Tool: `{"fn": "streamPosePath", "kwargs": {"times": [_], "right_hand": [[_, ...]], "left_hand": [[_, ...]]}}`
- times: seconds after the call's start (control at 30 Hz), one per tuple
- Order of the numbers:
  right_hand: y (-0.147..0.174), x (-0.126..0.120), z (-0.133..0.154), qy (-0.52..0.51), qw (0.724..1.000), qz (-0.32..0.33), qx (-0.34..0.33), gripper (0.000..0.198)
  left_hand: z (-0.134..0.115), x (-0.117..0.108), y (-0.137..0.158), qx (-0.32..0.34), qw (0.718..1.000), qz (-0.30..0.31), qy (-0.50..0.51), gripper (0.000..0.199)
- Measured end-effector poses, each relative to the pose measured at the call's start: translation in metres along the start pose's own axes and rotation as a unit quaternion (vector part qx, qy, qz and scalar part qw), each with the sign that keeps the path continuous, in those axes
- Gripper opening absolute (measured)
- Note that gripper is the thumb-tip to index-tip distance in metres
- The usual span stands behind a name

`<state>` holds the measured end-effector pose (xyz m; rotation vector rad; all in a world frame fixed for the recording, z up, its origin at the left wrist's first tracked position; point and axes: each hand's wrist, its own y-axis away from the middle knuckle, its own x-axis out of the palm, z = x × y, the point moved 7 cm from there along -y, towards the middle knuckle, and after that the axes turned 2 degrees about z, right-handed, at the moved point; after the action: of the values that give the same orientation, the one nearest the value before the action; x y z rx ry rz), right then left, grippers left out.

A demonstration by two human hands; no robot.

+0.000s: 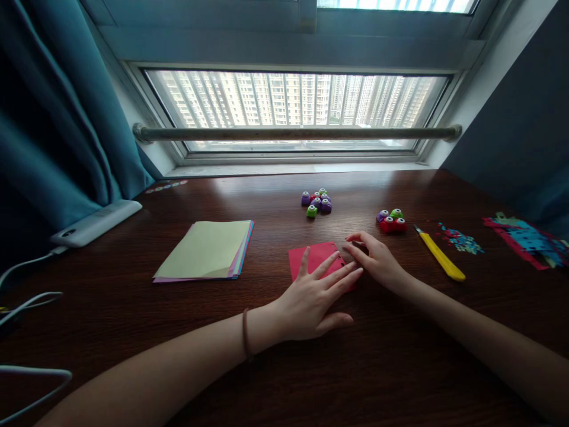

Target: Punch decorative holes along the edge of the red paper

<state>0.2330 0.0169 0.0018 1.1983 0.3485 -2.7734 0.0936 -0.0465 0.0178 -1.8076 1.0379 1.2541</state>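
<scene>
A red sheet of paper [310, 256] lies on the dark wooden table, with a row of small cut-outs along its right edge. My left hand [317, 296] rests flat across the paper, fingers spread, covering much of its lower part. Just beyond that right edge, my right hand [377, 261] has its fingertips lowered to the table, apart from one another. I see nothing held in it. Small craft punches in purple, green and red [316, 203] are grouped behind the paper, and another cluster [391, 221] stands behind my right hand.
On the left lies a stack of coloured paper [202, 250], yellowish sheet on top. A yellow craft knife [441, 256], paper bits [462, 239] and coloured strips [524, 237] lie right. A white device [98, 222] with a cable [31, 261] is far left, beside a curtain.
</scene>
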Motion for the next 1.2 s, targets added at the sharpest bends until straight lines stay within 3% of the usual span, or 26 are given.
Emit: {"fn": "streamPosePath", "kwargs": {"times": [0.07, 0.13, 0.3, 0.4, 0.5, 0.67, 0.87, 1.0, 1.1, 1.2], "right_hand": [[0.012, -0.005, -0.003, -0.08, 0.996, 0.031, -0.016, 0.029], [0.024, -0.007, -0.003, -0.096, 0.992, 0.071, -0.032, 0.03], [0.035, -0.009, 0.01, -0.016, 0.99, 0.081, -0.117, 0.036], [0.034, -0.004, 0.015, 0.001, 0.985, 0.095, -0.143, 0.027], [0.033, -0.003, 0.013, -0.004, 0.987, 0.096, -0.125, 0.022], [0.028, -0.015, 0.0, -0.028, 0.995, 0.072, -0.066, 0.021], [0.02, -0.044, -0.038, -0.088, 0.994, -0.019, 0.055, 0.033], [0.018, -0.055, -0.064, -0.26, 0.955, -0.05, 0.137, 0.042], [0.019, -0.049, -0.069, -0.428, 0.886, -0.023, 0.176, 0.037], [0.021, -0.041, -0.067, -0.515, 0.833, 0.011, 0.202, 0.03]], "left_hand": [[0.001, 0.001, 0.0, -0.005, 1.0, 0.006, 0.013, 0.073], [0.002, 0.001, 0.001, -0.011, 1.0, 0.005, 0.014, 0.071], [0.004, 0.003, 0.001, -0.023, 0.999, -0.01, -0.028, 0.061], [0.013, 0.007, 0.001, -0.078, 0.995, -0.026, -0.054, 0.063], [0.022, 0.016, 0.001, -0.122, 0.991, -0.011, -0.055, 0.06], [0.023, 0.021, 0.0, -0.119, 0.991, -0.004, -0.052, 0.058], [0.022, 0.019, 0.001, -0.114, 0.993, 0.004, -0.03, 0.059], [0.021, 0.017, 0.0, -0.105, 0.994, 0.008, -0.018, 0.06], [0.021, 0.015, 0.001, -0.106, 0.994, 0.01, -0.009, 0.06], [0.021, 0.014, 0.001, -0.111, 0.994, 0.008, 0.008, 0.065]]}}
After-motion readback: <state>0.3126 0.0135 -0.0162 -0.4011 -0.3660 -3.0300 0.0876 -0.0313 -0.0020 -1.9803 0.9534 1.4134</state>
